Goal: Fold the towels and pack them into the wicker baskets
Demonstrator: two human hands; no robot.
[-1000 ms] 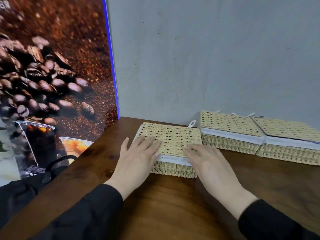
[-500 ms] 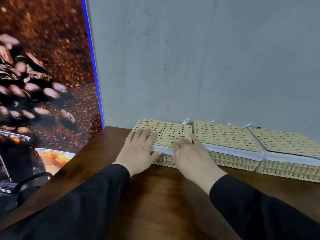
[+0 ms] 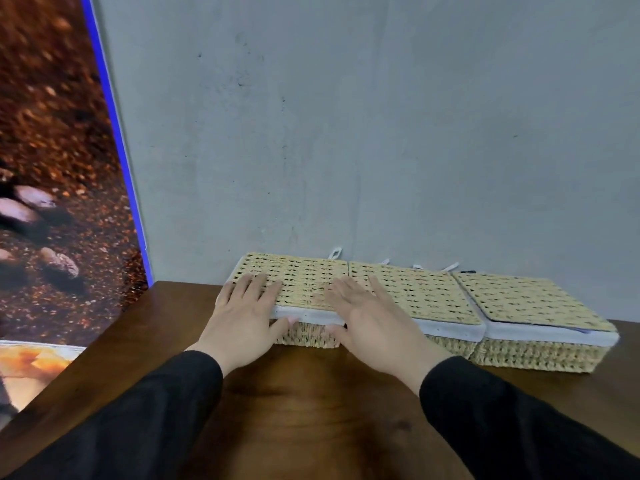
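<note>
three lidded wicker baskets [image 3: 412, 299] in a row against the wall [image 3: 346, 133], long axis 9 to 3 o'clock. left hand [image 3: 242, 317] and right hand [image 3: 370, 317] flat, fingers straight, pressing the leftmost basket [image 3: 301, 282] at 12 o'clock on the counter [image 3: 311, 393]; gripping nothing. probably last step, squaring up the row. next: withdraw both hands. no towels visible.

Three lidded wicker baskets [image 3: 408, 296], two hands [image 3: 242, 320].
</note>
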